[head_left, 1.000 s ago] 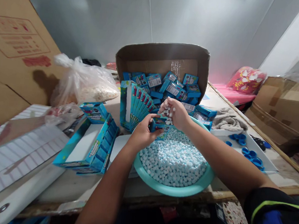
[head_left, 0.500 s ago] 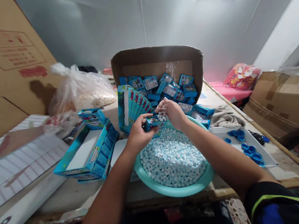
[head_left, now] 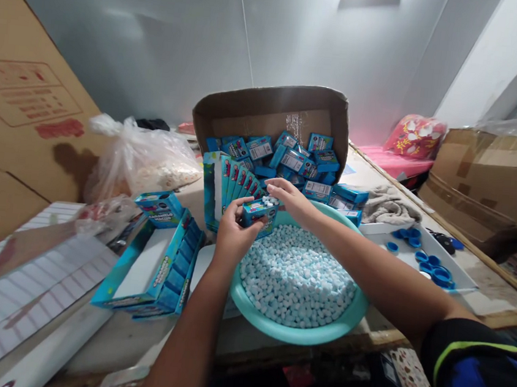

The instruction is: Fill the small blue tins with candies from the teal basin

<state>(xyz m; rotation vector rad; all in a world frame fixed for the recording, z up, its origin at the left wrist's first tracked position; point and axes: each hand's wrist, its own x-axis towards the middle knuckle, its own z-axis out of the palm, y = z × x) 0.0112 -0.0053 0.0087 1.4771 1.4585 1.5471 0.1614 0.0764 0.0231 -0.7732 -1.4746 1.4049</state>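
Observation:
My left hand holds a small open blue candy box upright above the rim of a teal basin. White-and-blue round candies show at the box's open top. My right hand is just to the right of the box, its fingertips close to the top, with no candies visible in it. The basin holds a deep layer of the same candies. Behind my hands, a row of blue boxes stands next to a cardboard carton filled with more blue boxes.
An open blue display carton lies left of the basin, with a plastic bag behind it. On the right are a grey cloth and a white tray holding blue caps. Large cardboard sheets stand at the left.
My right hand no longer pinches candies above the box; its fingers have opened and straightened. Candies now sit at the box's top. The view has tilted slightly.

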